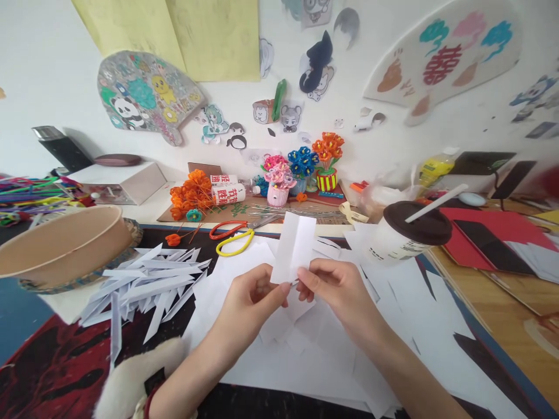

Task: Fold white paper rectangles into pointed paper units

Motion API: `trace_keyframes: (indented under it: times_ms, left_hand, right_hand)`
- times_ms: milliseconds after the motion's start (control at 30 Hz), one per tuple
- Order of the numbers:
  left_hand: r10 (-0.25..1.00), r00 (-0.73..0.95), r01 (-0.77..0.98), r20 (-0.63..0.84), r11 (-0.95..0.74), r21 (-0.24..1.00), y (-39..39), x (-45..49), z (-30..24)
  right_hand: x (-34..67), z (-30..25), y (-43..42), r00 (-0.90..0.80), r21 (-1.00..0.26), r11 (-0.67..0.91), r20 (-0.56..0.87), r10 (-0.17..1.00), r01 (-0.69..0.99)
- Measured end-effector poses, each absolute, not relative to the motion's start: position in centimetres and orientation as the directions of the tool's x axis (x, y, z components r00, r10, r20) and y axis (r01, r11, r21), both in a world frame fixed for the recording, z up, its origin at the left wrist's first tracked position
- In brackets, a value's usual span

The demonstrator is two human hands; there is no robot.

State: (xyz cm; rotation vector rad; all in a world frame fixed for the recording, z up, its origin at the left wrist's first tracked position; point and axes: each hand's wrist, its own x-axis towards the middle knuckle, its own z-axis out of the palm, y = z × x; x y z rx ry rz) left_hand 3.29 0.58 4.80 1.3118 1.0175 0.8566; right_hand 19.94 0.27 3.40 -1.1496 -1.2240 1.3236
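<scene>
A small white paper strip [293,244] with a lengthwise crease stands upright between my hands, above the middle of the table. My left hand [257,297] pinches its lower left corner between thumb and fingers. At the lower right corner, my right hand [329,285] grips the same paper with its thumb in front. White paper sheets [262,361] lie spread beneath both hands. A pile of folded white paper strips [148,285] is to the left of my left hand. Scissors [236,238] with one red and one yellow handle rest beyond the hands.
A lidded cup [406,238] with a straw stands at the right. To the left is a tan round container [65,238]. Pink flowers [279,174], blue flowers [302,166] and orange flowers [328,148] stand in small pots by the wall. Red folders [502,238] lie at the far right.
</scene>
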Motion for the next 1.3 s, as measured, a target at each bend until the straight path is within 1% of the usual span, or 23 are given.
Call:
trace_keyframes:
  times_ms: [100,200,267,333,400,467,500,533,567,600,667,733,800,933,1033,1100,1167,1233,1300]
  left_hand:
    - [0.928,0.359,0.08,-0.103,0.079,0.994,0.6,3.2,4.5]
    - [0.918,0.388,0.18,-0.084,0.014,0.984,0.6,3.1,4.4]
    - [0.922,0.387,0.296,-0.025,-0.099,0.95,0.6,2.9,4.4]
    - [0.928,0.353,0.396,0.121,-0.265,0.879,0.7,2.5,4.4]
    - [0.876,0.33,0.474,0.352,-0.477,0.741,0.8,2.1,4.3]
    - [0.727,0.405,0.525,0.554,-0.681,0.511,0.9,1.6,4.1]
    - [0.64,0.466,0.532,0.611,-0.754,0.384,1.0,1.3,3.9]
    - [0.568,0.523,0.532,0.635,-0.8,0.277,1.1,1.1,3.7]
    - [0.517,0.569,0.528,0.639,-0.826,0.199,1.1,0.8,3.6]
    - [0.489,0.599,0.525,0.635,-0.838,0.15,1.2,0.6,3.4]
    - [0.472,0.621,0.526,0.626,-0.843,0.114,1.4,0.4,3.3]
    - [0.478,0.619,0.523,0.623,-0.843,0.127,1.4,0.4,3.6]
    - [0.517,0.579,0.531,0.631,-0.826,0.189,1.4,0.7,4.0]
    - [0.651,0.45,0.516,0.611,-0.748,0.417,1.3,1.4,4.7]
    - [0.759,0.353,0.478,0.548,-0.649,0.592,1.1,1.8,4.4]
    - [0.85,0.263,0.457,0.457,-0.527,0.717,1.0,2.1,4.0]
    - [0.928,0.197,0.399,0.316,-0.37,0.839,1.0,2.4,3.7]
    - [0.968,0.194,0.3,0.161,-0.215,0.929,1.0,2.7,3.6]
    - [0.973,0.225,0.22,0.04,-0.091,0.971,1.0,2.9,3.7]
  right_hand:
    - [19.6,3.4,0.1,-0.118,-0.997,-0.04,-0.032,0.993,-0.064]
    - [19.5,3.3,0.1,-0.129,-0.997,-0.046,-0.037,0.991,-0.068]
    - [19.7,3.3,0.2,-0.109,-0.998,-0.043,-0.037,0.993,-0.051]
    - [20.0,3.2,0.3,-0.097,-0.999,-0.039,-0.036,0.995,-0.034]
    - [20.4,3.2,0.4,-0.097,-0.998,-0.045,-0.042,0.994,-0.033]
    - [20.7,3.3,0.5,-0.111,-0.998,-0.056,-0.051,0.993,-0.042]
    - [20.8,3.3,0.5,-0.118,-0.997,-0.061,-0.056,0.991,-0.042]
    - [21.0,3.4,0.5,-0.126,-0.997,-0.065,-0.06,0.99,-0.038]
    - [21.1,3.4,0.5,-0.134,-0.997,-0.069,-0.065,0.989,-0.029]
    - [21.2,3.5,0.6,-0.143,-0.997,-0.073,-0.069,0.987,-0.019]
    - [21.3,3.7,0.6,-0.166,-0.996,-0.085,-0.084,0.983,0.001]
    - [21.3,4.0,0.6,-0.19,-0.995,-0.099,-0.1,0.977,0.014]
    - [21.2,4.1,0.6,-0.208,-0.994,-0.106,-0.108,0.972,0.021]
    - [21.0,4.1,0.5,-0.227,-0.998,-0.067,-0.069,0.971,0.014]
    - [20.8,3.9,0.3,-0.23,-0.999,-0.042,-0.039,0.972,-0.007]
    - [20.7,3.8,0.3,-0.23,-0.999,-0.037,-0.03,0.973,-0.025]
    - [20.5,3.7,0.3,-0.232,-0.999,-0.034,-0.024,0.972,-0.037]
    - [20.4,3.5,0.3,-0.229,-0.998,-0.031,-0.02,0.973,-0.048]
    - [20.3,3.3,0.3,-0.224,-0.998,-0.031,-0.018,0.974,-0.058]
